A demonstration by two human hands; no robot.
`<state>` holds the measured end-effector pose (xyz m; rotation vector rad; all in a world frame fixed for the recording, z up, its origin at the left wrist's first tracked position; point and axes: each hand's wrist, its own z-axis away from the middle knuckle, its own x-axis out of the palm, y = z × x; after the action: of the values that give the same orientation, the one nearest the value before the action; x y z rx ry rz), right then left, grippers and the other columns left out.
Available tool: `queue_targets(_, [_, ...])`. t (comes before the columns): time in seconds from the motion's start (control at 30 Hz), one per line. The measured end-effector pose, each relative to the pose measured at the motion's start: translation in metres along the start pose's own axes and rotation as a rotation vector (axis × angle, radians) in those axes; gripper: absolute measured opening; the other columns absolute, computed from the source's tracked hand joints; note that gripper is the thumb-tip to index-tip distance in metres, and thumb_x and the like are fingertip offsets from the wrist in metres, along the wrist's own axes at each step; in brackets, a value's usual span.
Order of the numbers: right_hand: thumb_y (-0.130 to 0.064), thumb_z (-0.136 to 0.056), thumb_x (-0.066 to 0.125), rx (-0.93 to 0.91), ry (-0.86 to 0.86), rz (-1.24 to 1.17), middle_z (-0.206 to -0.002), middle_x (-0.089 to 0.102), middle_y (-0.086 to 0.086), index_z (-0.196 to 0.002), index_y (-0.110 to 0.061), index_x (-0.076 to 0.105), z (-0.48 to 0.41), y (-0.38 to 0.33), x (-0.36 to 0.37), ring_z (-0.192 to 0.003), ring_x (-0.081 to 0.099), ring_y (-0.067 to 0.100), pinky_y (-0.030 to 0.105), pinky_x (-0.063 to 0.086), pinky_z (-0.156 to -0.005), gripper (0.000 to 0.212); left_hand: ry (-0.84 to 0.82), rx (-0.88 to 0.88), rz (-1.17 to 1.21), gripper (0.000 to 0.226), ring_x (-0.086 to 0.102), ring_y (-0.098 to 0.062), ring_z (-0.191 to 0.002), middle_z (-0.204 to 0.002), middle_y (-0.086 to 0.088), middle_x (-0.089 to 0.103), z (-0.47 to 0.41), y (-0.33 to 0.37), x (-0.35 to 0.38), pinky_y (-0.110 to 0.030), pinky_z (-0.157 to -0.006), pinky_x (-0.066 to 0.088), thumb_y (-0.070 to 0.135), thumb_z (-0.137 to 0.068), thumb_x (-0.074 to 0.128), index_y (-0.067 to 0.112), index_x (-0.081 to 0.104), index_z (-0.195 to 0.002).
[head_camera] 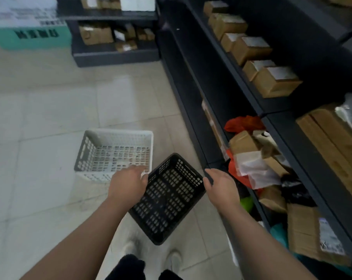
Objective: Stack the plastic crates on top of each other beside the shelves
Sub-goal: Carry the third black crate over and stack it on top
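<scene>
Plastic crates: two in view, both on or just above the pale tiled floor (49,110), beside the dark shelving.

Item 1, white crate (114,154): perforated walls and base, open side up, empty, sitting flat on the tiles left of centre. Its near right corner meets the black crate.

Item 2, left hand (128,182): one, bare forearm reaching in from the lower left. Fingers curled over the left rim of the black crate where it meets the white crate's corner; gripping that rim.

Item 3, black crate (169,197): perforated, open side up, empty, turned at an angle to the white one and tilted. Held between the two hands in front of the person's feet; whether its underside rests on the floor cannot be told.

Item 4, right hand (221,186): one, bare forearm from the lower right. Thumb and fingers closed on the right rim of the black crate.

Item 5, shoes (173,259): two, light-coloured, at the bottom edge below the black crate.

Item 6, shelves (242,102): one dark run along the right, a second unit (114,55) at the far end. Upper tier holds six brown cardboard boxes (276,81) in a row, each with a white label. Lower tier holds a loose heap of parcels (252,158), red, white and black bags mixed with cartons; count not clear.
</scene>
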<state>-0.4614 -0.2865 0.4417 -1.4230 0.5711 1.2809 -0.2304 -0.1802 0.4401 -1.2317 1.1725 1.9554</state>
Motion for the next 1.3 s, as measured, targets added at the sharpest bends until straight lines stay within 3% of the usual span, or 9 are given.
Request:
queue_targets(0.2, [-0.025, -0.09, 0.053, -0.069, -0.084, 0.016, -0.112, 0.067, 0.006, -0.115, -0.011, 0.064, -0.025, 0.01, 0.027, -0.105, 0.058, 0.025, 0.039, 0.044, -0.095, 0.031, -0.004, -0.123, -0.023, 0.038, 0.06, -0.025, -0.108, -0.123, -0.004, 0.063, 0.006, -0.015, 0.019, -0.036, -0.088, 0.045, 0.035, -0.095, 0.042, 0.02, 0.056, -0.128])
queue_targets(0.3, [-0.032, -0.089, 0.043, -0.124, -0.137, 0.048, -0.1, 0.066, -0.001, -0.105, -0.015, 0.063, -0.041, 0.02, 0.047, -0.095, 0.058, 0.019, 0.038, 0.047, -0.085, 0.03, -0.021, -0.181, -0.033, 0.04, 0.059, -0.025, -0.11, -0.125, -0.004, 0.062, 0.005, -0.021, 0.032, -0.036, -0.088, 0.045, 0.035, -0.095, 0.042, 0.021, 0.054, -0.131])
queue_targets(0.47, [-0.028, -0.09, 0.047, -0.218, -0.177, 0.072, -0.097, 0.066, -0.002, -0.104, -0.017, 0.064, -0.07, 0.036, 0.072, -0.089, 0.059, 0.019, 0.039, 0.048, -0.082, 0.025, -0.01, -0.297, 0.015, 0.034, 0.06, -0.027, -0.108, -0.117, -0.006, 0.065, 0.004, -0.025, 0.063, -0.038, -0.088, 0.047, 0.033, -0.095, 0.042, 0.019, 0.06, -0.12])
queue_targets(0.7, [-0.028, -0.093, 0.051, -0.343, -0.255, 0.088, -0.115, 0.066, 0.007, -0.123, -0.011, 0.06, -0.123, 0.082, 0.115, -0.103, 0.06, 0.028, 0.043, 0.049, -0.09, 0.036, 0.055, -0.526, 0.101, 0.033, 0.059, -0.028, -0.107, -0.12, -0.005, 0.064, 0.001, -0.015, 0.138, -0.037, -0.087, 0.045, 0.031, -0.095, 0.043, 0.02, 0.059, -0.122])
queue_targets(0.87, [-0.027, -0.093, 0.052, -0.425, -0.272, 0.115, -0.123, 0.064, 0.01, -0.125, -0.008, 0.058, -0.156, 0.12, 0.155, -0.112, 0.058, 0.027, 0.04, 0.045, -0.096, 0.037, 0.079, -0.666, 0.155, 0.037, 0.058, -0.028, -0.11, -0.123, -0.005, 0.062, -0.001, -0.013, 0.204, -0.039, -0.089, 0.044, 0.031, -0.094, 0.044, 0.021, 0.056, -0.128])
queue_targets(1.1, [-0.025, -0.093, 0.052, -0.439, -0.284, 0.09, -0.121, 0.064, 0.011, -0.125, -0.006, 0.058, -0.188, 0.166, 0.231, -0.112, 0.059, 0.027, 0.039, 0.047, -0.095, 0.038, 0.066, -0.814, 0.203, 0.029, 0.058, -0.028, -0.103, -0.112, -0.007, 0.062, -0.003, -0.039, 0.291, -0.038, -0.081, 0.044, 0.033, -0.095, 0.043, 0.019, 0.06, -0.113])
queue_targets(1.3, [-0.029, -0.095, 0.048, -0.375, -0.297, 0.097, -0.129, 0.059, 0.011, -0.129, -0.009, 0.054, -0.225, 0.204, 0.304, -0.117, 0.055, 0.027, 0.038, 0.044, -0.097, 0.04, 0.077, -0.913, 0.332, 0.031, 0.055, -0.031, -0.106, -0.117, -0.012, 0.059, -0.018, -0.079, 0.371, -0.038, -0.081, 0.041, 0.03, -0.094, 0.048, 0.014, 0.057, -0.119])
